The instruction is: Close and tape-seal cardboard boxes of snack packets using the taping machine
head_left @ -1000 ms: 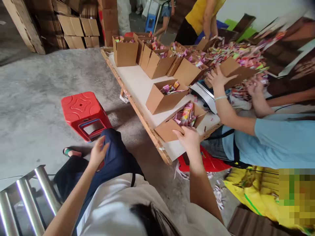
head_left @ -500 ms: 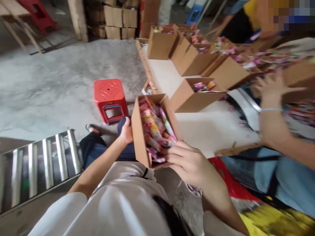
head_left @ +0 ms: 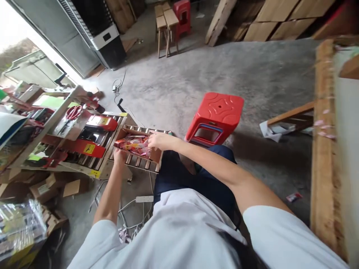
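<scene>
An open cardboard box [head_left: 155, 155] full of small shiny packets [head_left: 137, 145], mostly red and pink, is over the end of a roller conveyor [head_left: 137, 162]. My left hand [head_left: 119, 155] grips its near left corner from below, fingers partly hidden by the box. At the right end, my right hand [head_left: 161, 141] reaches over the wall, with its fingers curled inside against the packets and one finger along the far edge. Whether the box bears on the rollers or is held just above them, I cannot tell.
Left along the conveyor stands a machine with red guards [head_left: 94, 150]; red-handled scissors [head_left: 73, 112] lie on it. A red stool [head_left: 220, 108] is ahead. A wooden-edged table [head_left: 324, 149] runs along the right. A power strip [head_left: 144, 199] and cables are on the floor.
My view has swung left, from the table with boxes to the conveyor. The packet-filled box has come along in both hands, and my right hand now sits at its right end.
</scene>
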Tool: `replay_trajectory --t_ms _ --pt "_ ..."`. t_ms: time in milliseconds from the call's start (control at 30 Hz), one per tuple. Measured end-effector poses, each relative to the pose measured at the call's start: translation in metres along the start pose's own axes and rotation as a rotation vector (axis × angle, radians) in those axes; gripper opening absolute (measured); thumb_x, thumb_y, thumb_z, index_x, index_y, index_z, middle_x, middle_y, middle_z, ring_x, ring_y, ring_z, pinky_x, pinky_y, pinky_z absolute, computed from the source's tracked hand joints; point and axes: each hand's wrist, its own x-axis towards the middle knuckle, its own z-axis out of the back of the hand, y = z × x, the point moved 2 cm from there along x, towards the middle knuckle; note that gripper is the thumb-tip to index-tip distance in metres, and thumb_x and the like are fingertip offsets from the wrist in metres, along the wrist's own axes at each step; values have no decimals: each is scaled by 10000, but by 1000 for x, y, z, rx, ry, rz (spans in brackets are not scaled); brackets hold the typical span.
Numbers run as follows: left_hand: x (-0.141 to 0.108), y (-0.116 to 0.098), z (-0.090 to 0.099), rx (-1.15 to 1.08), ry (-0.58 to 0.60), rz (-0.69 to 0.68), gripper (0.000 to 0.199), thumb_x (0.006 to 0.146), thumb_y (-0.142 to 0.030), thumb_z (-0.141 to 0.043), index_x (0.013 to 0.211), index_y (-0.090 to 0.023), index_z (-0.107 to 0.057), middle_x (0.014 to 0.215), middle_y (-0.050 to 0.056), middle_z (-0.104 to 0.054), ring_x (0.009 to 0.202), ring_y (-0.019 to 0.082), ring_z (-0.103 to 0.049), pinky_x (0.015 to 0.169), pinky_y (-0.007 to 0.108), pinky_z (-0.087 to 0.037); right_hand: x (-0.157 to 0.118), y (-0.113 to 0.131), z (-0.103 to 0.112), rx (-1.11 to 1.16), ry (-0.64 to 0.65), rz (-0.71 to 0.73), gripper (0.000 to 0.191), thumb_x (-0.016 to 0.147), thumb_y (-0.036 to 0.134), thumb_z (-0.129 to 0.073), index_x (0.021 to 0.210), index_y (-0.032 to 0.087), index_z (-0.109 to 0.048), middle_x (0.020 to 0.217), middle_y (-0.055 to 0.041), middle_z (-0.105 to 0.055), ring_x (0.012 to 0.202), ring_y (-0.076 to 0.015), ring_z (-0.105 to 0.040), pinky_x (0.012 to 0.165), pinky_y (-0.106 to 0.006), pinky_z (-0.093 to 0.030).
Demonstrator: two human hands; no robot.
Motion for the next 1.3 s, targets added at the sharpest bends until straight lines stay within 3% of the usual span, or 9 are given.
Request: replay_trajectory --t_ms 167,267,433,567,667,833,967,1133,1300 --pt "16 -13 50 -129 -114 -54 549 754 -654 -654 1056 -200 -710 1164 103 -707 1055 208 -671 930 350 -554 1 6 -10 170 -297 -119 546 850 26 -493 1367 194 -541 1616 -84 -321 1527 -183 -206 1246 -501 -172" --pt "19 -23 54 -135 -112 -89 491 736 -603 -727 1035 -216 -747 1180 85 -707 967 182 -678 851 302 -559 24 7 -24 278 -243 -136 569 970 220 -504 1525 222 -374 1662 -64 -185 1547 -191 -121 1261 -467 -131" --pt "13 -45 47 169 136 -113 389 774 -542 -699 973 -219 -784 1014 83 -733 977 246 -664 894 376 -540 92 -11 -65 348 3 -175 465 1031 346 -448 1490 272 -450 1596 -36 -362 1506 -235 -274 1239 -473 -208" --pt "15 -56 42 508 340 -63 300 718 -413 -749 936 -213 -794 903 71 -699 865 225 -629 802 344 -518 105 -14 -81 317 -33 -151 395 977 298 -557 1366 245 -604 1508 -65 -498 1474 -265 -341 1232 -481 -226" --pt "25 -53 35 577 279 -67 284 751 -410 -705 936 -201 -762 851 48 -657 747 173 -579 698 301 -468 95 -18 -75 519 -136 -114 380 947 182 -543 1307 236 -650 1446 -56 -567 1413 -227 -441 1199 -438 -315" --pt "42 -48 9 998 245 -194 241 779 -418 -716 765 -199 -614 781 17 -554 727 166 -529 690 287 -417 66 -25 -54 1047 -529 -189 379 953 155 -444 1264 181 -660 1295 -72 -676 1190 -172 -630 1013 -342 -509" --pt "35 -46 -8 1368 181 -155 200 859 -386 -671 848 -205 -587 913 60 -605 923 248 -584 857 377 -426 48 -12 -45 846 -714 -275 290 961 204 -493 1148 189 -715 1145 -65 -729 1094 -187 -659 1025 -369 -496" --pt "10 -36 -13 1277 -109 -340 253 877 -226 -602 1125 -198 -563 1243 165 -559 1195 329 -501 1028 504 -372 56 6 -53 424 -405 -303 438 958 267 -573 1396 249 -570 1473 -74 -532 1422 -262 -399 1168 -457 -355" --pt "5 -29 -4 958 6 -509 231 854 -140 -508 1069 -205 -560 1081 107 -602 1050 236 -579 960 409 -460 78 2 -50 308 -162 -489 369 1028 415 -419 1138 266 -738 1365 -59 -626 1369 -286 -436 1139 -488 -347"
